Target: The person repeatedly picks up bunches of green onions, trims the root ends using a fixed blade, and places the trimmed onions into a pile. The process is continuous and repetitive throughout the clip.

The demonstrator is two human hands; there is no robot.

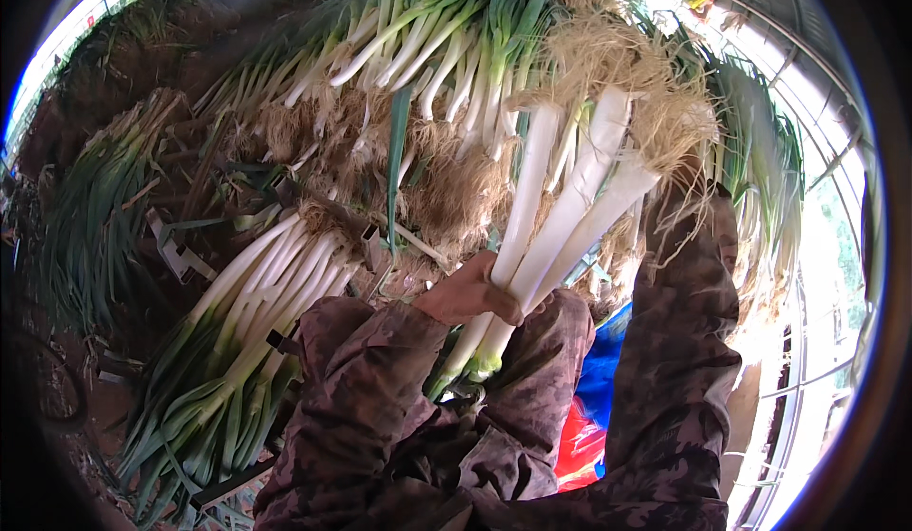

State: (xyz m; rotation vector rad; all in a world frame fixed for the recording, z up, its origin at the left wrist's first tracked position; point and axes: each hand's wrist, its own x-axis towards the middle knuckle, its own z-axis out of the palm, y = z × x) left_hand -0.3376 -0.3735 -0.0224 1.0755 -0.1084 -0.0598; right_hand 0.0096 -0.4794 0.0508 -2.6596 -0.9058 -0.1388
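My left hand (476, 292) is wrapped around a few large green onions (570, 196), gripping their white stems over my lap. Their shaggy, pale brown roots (662, 118) point up and away from me, while the stems' greenish lower ends hang below my fist between my knees. On the right my camouflage-sleeved arm reaches up towards these roots. My right hand (690, 173) lies mostly hidden behind them, so its grip cannot be made out. A bundle of green onions with cleaner white stems (274, 267) rests to the left of my knee, leaves towards me.
A long heap of rooted green onions (427, 54) spreads ahead, and more stand at the right (759, 175). Another leafy pile (107, 210) lies far left. Square metal tubing (370, 240) juts out near the bundle. Blue plastic (597, 367) and red plastic (578, 449) show beside my right thigh.
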